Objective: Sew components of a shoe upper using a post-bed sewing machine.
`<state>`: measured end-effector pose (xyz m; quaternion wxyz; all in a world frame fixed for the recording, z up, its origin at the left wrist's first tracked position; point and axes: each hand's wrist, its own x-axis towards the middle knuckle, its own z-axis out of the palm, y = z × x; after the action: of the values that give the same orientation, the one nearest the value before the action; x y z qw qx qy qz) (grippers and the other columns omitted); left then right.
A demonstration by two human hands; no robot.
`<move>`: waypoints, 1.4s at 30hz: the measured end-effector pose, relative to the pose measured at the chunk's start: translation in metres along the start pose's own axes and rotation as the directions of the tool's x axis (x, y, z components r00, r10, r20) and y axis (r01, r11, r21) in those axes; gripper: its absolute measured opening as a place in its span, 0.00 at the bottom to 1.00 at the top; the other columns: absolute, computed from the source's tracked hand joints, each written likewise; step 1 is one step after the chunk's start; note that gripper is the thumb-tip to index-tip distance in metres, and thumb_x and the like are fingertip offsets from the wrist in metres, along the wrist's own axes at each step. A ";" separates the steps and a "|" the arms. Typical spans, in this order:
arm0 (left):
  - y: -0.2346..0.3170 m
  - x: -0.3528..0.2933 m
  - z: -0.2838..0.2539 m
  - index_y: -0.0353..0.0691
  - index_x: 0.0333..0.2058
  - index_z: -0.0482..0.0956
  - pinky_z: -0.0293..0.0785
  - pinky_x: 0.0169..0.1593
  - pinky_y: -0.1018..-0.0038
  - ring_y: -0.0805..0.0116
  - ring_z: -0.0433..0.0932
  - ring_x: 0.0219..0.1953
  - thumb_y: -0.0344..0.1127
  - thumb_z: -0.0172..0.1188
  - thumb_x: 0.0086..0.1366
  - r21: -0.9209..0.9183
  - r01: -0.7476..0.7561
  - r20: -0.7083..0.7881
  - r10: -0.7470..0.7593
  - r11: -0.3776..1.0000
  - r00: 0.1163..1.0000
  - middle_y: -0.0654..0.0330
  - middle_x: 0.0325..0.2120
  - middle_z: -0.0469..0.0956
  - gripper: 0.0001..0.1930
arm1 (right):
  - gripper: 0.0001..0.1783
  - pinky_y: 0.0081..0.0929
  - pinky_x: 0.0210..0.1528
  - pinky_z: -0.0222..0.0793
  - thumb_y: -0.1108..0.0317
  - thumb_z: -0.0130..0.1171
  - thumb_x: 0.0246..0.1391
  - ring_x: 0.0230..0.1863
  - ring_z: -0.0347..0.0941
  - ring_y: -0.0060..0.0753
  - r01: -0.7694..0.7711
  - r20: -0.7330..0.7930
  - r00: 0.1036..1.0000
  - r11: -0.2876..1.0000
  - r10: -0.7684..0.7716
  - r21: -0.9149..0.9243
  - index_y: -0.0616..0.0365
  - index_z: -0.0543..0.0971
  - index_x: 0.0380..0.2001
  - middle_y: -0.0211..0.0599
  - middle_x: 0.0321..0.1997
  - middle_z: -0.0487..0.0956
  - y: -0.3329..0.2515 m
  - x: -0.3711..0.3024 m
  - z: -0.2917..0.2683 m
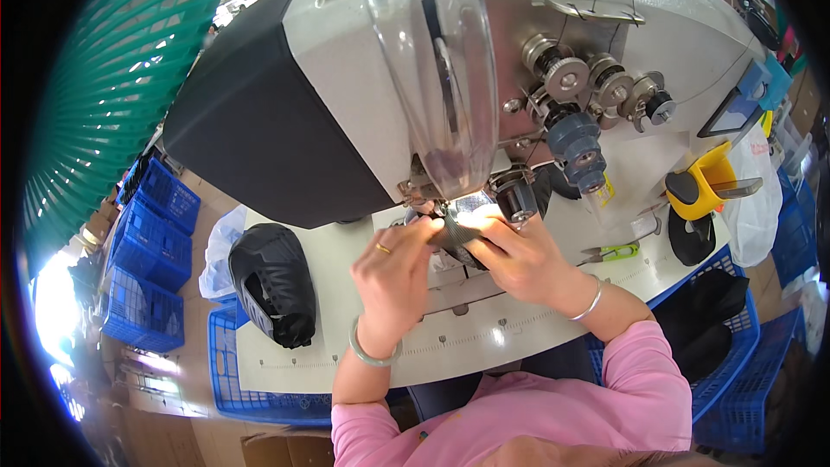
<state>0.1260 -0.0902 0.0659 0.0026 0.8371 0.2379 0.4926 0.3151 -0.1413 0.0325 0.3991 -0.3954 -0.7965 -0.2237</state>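
Both hands at the needle, feeding a dark piece under the sewing machine.

We see our left hand [393, 272] with fingers curled, pinching the near edge of the dark fabric piece [458, 229]; our right hand [519, 259] pinches its other side, thumb pressed on top. The piece sits right under the presser area of the sewing machine [346, 95], lit by the machine's lamp. On the white table [285, 355], a black shoe upper [272, 281] lies well to our left, green thread snips [616, 252] to our right, blue crates [151, 242] beyond.
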 end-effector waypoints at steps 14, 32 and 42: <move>0.018 -0.010 0.007 0.37 0.38 0.83 0.77 0.42 0.65 0.55 0.78 0.41 0.18 0.64 0.43 0.151 -0.040 0.019 0.037 0.988 0.999 0.59 0.37 0.78 0.19 | 0.18 0.45 0.51 0.58 0.73 0.61 0.36 0.46 0.65 0.39 -0.094 -0.037 0.995 0.995 0.093 -0.016 0.58 0.79 0.37 0.32 0.46 0.72 -0.012 0.004 -0.002; 0.015 0.002 -0.005 0.37 0.39 0.81 0.79 0.35 0.70 0.61 0.79 0.36 0.19 0.65 0.43 0.206 -0.091 0.157 0.059 0.974 0.986 0.59 0.38 0.78 0.19 | 0.21 0.42 0.50 0.59 0.75 0.63 0.33 0.46 0.66 0.39 -0.241 -0.072 0.968 0.971 0.240 -0.010 0.58 0.79 0.38 0.30 0.45 0.72 -0.030 0.003 0.004; 0.006 0.003 0.020 0.37 0.33 0.83 0.69 0.27 0.72 0.63 0.73 0.25 0.23 0.67 0.51 -0.070 0.157 -0.124 -0.165 0.985 0.978 0.61 0.27 0.78 0.08 | 0.25 0.36 0.47 0.56 0.73 0.65 0.32 0.39 0.66 0.33 -0.273 -0.060 0.956 0.947 0.286 0.168 0.60 0.82 0.42 0.22 0.41 0.74 -0.022 0.005 0.011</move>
<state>0.1456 -0.0896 0.0593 0.0519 0.7809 0.2897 0.5510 0.2911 -0.1448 0.0292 0.4896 -0.4617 -0.7303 -0.1174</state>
